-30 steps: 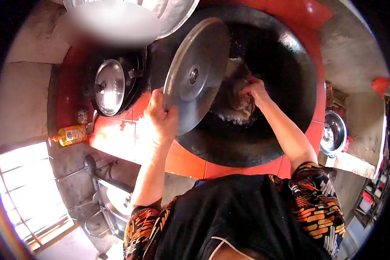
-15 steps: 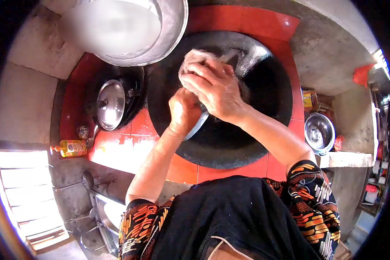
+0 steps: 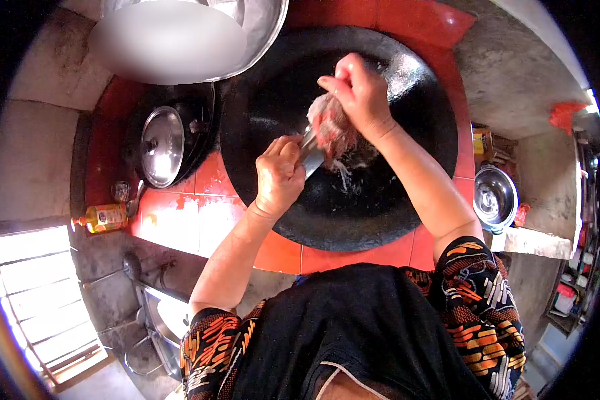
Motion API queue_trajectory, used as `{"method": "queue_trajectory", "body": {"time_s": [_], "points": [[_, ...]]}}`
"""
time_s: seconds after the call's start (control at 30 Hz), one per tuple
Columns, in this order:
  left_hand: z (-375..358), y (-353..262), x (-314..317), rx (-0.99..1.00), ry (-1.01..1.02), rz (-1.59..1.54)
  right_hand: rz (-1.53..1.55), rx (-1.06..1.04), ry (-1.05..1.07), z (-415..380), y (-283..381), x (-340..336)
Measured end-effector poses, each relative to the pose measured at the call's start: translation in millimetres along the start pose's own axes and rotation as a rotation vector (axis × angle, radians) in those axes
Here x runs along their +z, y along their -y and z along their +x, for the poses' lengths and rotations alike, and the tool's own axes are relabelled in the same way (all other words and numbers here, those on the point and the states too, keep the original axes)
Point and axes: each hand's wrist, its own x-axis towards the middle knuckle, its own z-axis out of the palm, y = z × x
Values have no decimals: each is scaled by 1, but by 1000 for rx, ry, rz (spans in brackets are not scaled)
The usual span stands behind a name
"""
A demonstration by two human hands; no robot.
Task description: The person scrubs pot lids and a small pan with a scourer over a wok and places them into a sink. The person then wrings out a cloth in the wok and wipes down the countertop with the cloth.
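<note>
A big black wok [image 3: 413, 93] is set into a red tiled stove top [image 3: 180, 217]. My left hand [image 3: 279, 175] grips a round metal lid [image 3: 311, 158], held edge-on over the wok so only a narrow strip of it shows. My right hand [image 3: 357, 90] is closed on a wet, pinkish-white cloth [image 3: 330, 130] that hangs against the lid's upper part. Thin streaks of water [image 3: 345, 175] fall from the cloth into the wok.
A small black pot with a shiny lid [image 3: 163, 147] stands left of the wok. Nearby are an oil bottle [image 3: 103, 217] and a spoon [image 3: 137, 198]. A large metal basin [image 3: 263, 30] sits at the top, a steel bowl [image 3: 493, 197] at the right.
The lid went from facing me to edge-on in my left hand. My right hand lifted the cloth out of the wok, pressed it on the lid, and now holds it bunched beside the lid.
</note>
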Motion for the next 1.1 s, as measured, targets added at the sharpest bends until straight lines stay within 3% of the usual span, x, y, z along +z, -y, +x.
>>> {"method": "queue_trajectory", "body": {"time_s": [0.2, 0.3, 0.33, 0.43, 0.53, 0.57, 0.67, 0.7, 0.73, 0.77, 0.8, 0.83, 0.9, 0.93, 1.07, 1.1], "points": [[-15, -7, -12, -164, -20, -68, 335, 306, 16, 17, -76, -7], [-25, 5, -16, -104, -10, -70, 652, 591, 28, 13, -127, -1], [-21, -3, -18, -77, -24, -50, 539, 600, 18, 4, -158, 7], [-28, -12, -20, -127, 1, -7, 736, 840, -19, -23, -183, 14], [-38, -9, -16, -150, 4, -79, 360, 919, 31, -43, -193, 10], [-39, -11, -16, -187, 23, -36, 890, 1096, -183, -45, -195, 8], [-53, 7, -10, -376, -9, -27, 875, 978, -165, -24, -181, -7], [-51, 2, -10, -460, 16, -18, 703, 726, -169, -21, -169, -11], [-41, -2, -9, -329, 11, 43, 528, 478, -166, -20, -153, -12], [-22, -3, -6, -197, 1, 103, 447, 495, -135, -8, -138, -11], [-3, -9, -3, -177, 61, 167, 367, 510, -102, 3, -122, -10], [17, -16, -2, -128, 88, 206, 513, 531, -87, 8, -103, -5], [35, -13, 4, -95, 104, 175, 313, 428, -55, 15, -63, -2], [36, -14, -2, -78, 126, 153, 410, 512, -58, 19, -60, -2], [10, -7, -22, -108, 35, 12, 542, 597, -44, 24, -120, 7], [3, -6, -34, -123, 74, 30, 723, 677, -27, 22, -130, 12]]}}
